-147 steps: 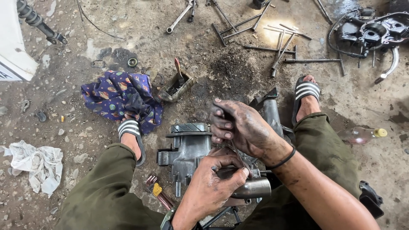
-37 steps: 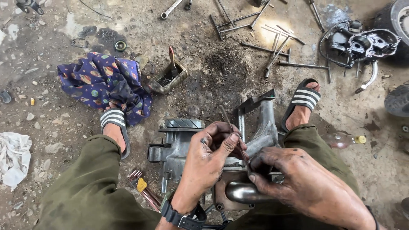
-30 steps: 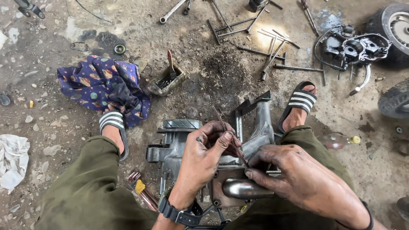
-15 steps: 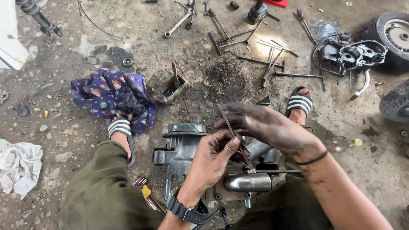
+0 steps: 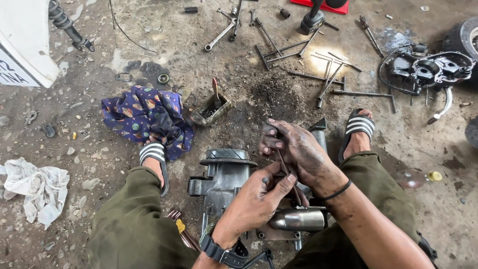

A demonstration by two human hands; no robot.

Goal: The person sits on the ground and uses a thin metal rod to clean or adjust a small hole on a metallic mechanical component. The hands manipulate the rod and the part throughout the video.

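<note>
I squat over a grey metal engine casing lying on the dirty concrete between my sandalled feet. A shiny metal cylinder lies along its near side. My left hand, with a watch on the wrist, pinches the lower part of a thin dark metal rod between thumb and fingers. My right hand, greasy and with a black band on the wrist, holds the upper end of the same rod. The rod stands tilted above the casing; its lower tip is hidden behind my left hand.
A blue patterned cloth and a small rusty tin lie beyond my left foot. A white rag is at the left. Spanners and long rods are scattered ahead, a black engine cover far right, a white panel top left.
My right hand has left the shiny cylinder and risen to the rod's upper end. My left hand keeps its pinch on the rod. The view has shifted slightly.
</note>
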